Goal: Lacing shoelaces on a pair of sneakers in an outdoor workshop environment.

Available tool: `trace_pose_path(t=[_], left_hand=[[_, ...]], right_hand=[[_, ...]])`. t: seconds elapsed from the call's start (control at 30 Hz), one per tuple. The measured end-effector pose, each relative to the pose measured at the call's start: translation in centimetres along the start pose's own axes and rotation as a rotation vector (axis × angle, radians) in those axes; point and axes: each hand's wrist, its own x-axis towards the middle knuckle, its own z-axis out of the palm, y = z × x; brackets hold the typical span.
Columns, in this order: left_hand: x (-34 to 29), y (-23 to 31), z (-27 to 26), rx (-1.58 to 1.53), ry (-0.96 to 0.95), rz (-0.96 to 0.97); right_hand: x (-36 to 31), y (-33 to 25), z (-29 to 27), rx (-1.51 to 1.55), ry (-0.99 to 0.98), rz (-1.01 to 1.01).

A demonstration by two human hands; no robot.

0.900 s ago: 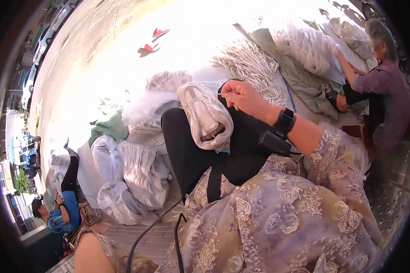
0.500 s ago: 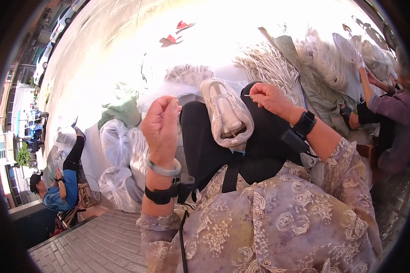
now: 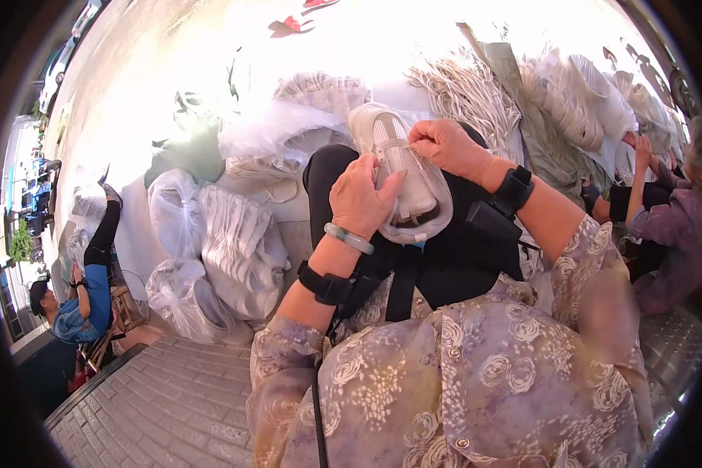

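Observation:
A white and beige sneaker (image 3: 415, 204) rests on my lap between my thighs, toe pointing away and opening toward me. At its left side, my left hand (image 3: 363, 195) has its fingers bent against the upper, thumb over the tongue area. It appears to grip the shoe's edge; the fingertips are partly hidden. My right hand (image 3: 447, 147) is closed in a pinch at the right side of the lacing, on what looks like the end of a pale shoelace, mostly covered by the fingers.
A bundle of pale laces (image 3: 476, 97) lies ahead to the right, beside a green-grey cloth (image 3: 526, 117). Clear bags (image 3: 183, 288) and stacked white shoes (image 3: 242, 257) stand left. One person (image 3: 90, 308) sits far left, another (image 3: 671, 207) at right. Red pieces (image 3: 290, 27) lie ahead.
Both hands have come inward onto the sneaker: the left moved right, the right moved slightly left and up. The thin tip that stuck out of my right fingers is now against the shoe.

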Motion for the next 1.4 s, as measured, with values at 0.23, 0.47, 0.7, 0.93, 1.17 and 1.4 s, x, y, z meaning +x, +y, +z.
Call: trace_pose_path(t=[0.23, 0.47, 0.7, 0.93, 1.17, 1.4], left_hand=[[-0.4, 0.8, 0.2, -0.022, -0.095, -0.101], [-0.9, 1.0, 0.7, -0.072, -0.084, -0.123], [-1.3, 0.7, 1.3, -0.052, -0.038, -0.100], [-1.3, 0.8, 1.2, -0.034, -0.054, -0.119], [-1.5, 0.8, 1.3, -0.023, -0.042, -0.111], [-1.4, 1.3, 1.1, -0.081, -0.066, -0.135]], right_hand=[[-0.4, -1.2, -0.7, -0.040, -0.003, -0.019], [-0.4, -1.6, -0.5, -0.107, -0.002, -0.031], [0.5, -2.2, -0.6, -0.441, -0.086, -0.149], [0.8, -1.9, -0.8, -0.313, -0.088, -0.088], [0.7, -2.8, -1.0, -0.318, -0.099, -0.081], [0.8, -3.1, -1.3, -0.372, -0.145, -0.069]])
